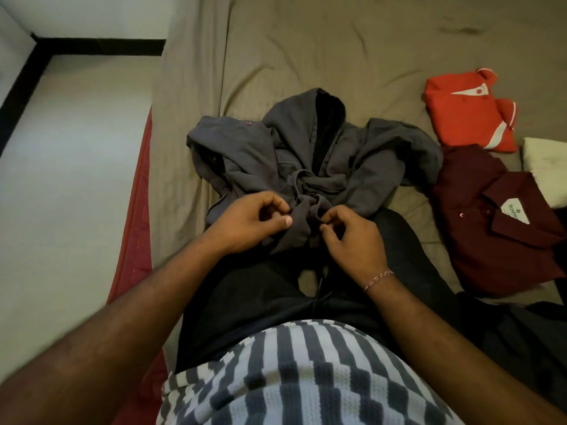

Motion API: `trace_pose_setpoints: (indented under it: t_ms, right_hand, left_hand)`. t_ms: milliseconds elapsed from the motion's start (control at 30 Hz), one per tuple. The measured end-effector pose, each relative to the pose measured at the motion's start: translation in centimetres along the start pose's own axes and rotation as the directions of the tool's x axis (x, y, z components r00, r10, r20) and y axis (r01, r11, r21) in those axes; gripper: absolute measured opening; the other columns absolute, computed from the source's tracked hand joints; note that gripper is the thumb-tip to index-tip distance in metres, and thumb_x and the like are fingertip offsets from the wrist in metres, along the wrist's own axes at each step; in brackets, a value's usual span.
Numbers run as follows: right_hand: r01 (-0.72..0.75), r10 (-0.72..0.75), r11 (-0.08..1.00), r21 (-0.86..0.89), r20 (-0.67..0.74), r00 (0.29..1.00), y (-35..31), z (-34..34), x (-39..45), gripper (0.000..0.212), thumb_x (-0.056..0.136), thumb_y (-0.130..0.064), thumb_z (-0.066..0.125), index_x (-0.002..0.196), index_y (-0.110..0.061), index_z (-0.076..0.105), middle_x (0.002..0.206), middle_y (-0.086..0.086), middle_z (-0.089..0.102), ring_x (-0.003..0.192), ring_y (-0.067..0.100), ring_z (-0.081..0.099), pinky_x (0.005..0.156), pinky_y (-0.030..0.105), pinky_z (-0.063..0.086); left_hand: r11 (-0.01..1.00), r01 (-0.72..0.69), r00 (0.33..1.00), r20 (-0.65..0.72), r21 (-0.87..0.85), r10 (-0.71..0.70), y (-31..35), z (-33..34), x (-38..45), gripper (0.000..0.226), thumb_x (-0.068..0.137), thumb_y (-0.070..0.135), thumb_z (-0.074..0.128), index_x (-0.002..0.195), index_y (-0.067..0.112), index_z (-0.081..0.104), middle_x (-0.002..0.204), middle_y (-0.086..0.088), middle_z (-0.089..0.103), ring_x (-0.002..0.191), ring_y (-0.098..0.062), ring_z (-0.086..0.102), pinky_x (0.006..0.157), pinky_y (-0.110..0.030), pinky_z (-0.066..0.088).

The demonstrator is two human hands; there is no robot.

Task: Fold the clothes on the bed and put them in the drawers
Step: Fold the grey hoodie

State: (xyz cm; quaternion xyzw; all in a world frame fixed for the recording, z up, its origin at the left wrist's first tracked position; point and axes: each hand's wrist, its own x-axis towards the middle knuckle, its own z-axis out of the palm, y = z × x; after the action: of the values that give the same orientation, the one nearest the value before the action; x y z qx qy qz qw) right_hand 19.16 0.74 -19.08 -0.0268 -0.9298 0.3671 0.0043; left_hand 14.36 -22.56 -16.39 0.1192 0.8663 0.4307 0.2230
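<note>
A crumpled dark grey garment lies on the bed in front of my knees, its near end bunched between my hands. My left hand pinches the near edge of the grey fabric with thumb and curled fingers. My right hand pinches the same bunched edge from the right side. A folded red shirt with white trim lies at the right. A folded maroon shirt with a white neck label lies just in front of it.
The bed is covered by a taupe sheet, with a red mattress edge along its left side and pale floor beyond. A cream fabric piece sits at the far right. Dark cloth lies by my right leg.
</note>
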Motion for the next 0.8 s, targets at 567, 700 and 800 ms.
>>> trace_pose_setpoints:
  t_ms: [567,700,800]
  right_hand:
    - [-0.327,0.123,0.357,0.875,0.303,0.945,-1.7,-2.2,-2.3,0.055,0.088,0.013,0.066,0.133,-0.015,0.053,0.093,0.013,0.069,0.093,0.025,0.071,0.092,0.037,0.060]
    - [-0.345,0.181,0.313,0.885,0.301,0.936,-1.8,-2.3,-2.5,0.056,0.085,0.011,0.070,0.134,-0.013,0.056,0.091,0.011,0.071,0.095,0.024,0.072,0.089,0.033,0.059]
    - [-0.368,0.202,0.299,0.881,0.319,0.926,-1.7,-2.4,-2.4,0.056,0.084,0.011,0.070,0.133,-0.013,0.059,0.102,0.013,0.074,0.103,0.027,0.073,0.090,0.033,0.059]
  left_hand:
    - [0.989,-0.134,0.825,-0.545,0.067,0.149,-0.3,0.7,-3.3,0.028,0.097,0.009,0.070,0.120,0.023,0.076,0.101,-0.003,0.061,0.092,-0.012,0.061,0.081,-0.021,0.050]
    - [0.986,-0.115,0.825,-0.542,0.117,0.160,-0.9,0.2,-3.7,0.039,0.091,0.015,0.077,0.128,0.023,0.069,0.102,0.010,0.067,0.091,-0.001,0.064,0.080,-0.013,0.051]
    - [0.979,-0.061,0.896,-0.422,0.193,0.138,-2.0,0.6,-3.9,0.034,0.081,0.032,0.084,0.108,0.029,0.063,0.091,0.015,0.063,0.084,-0.003,0.061,0.074,-0.016,0.049]
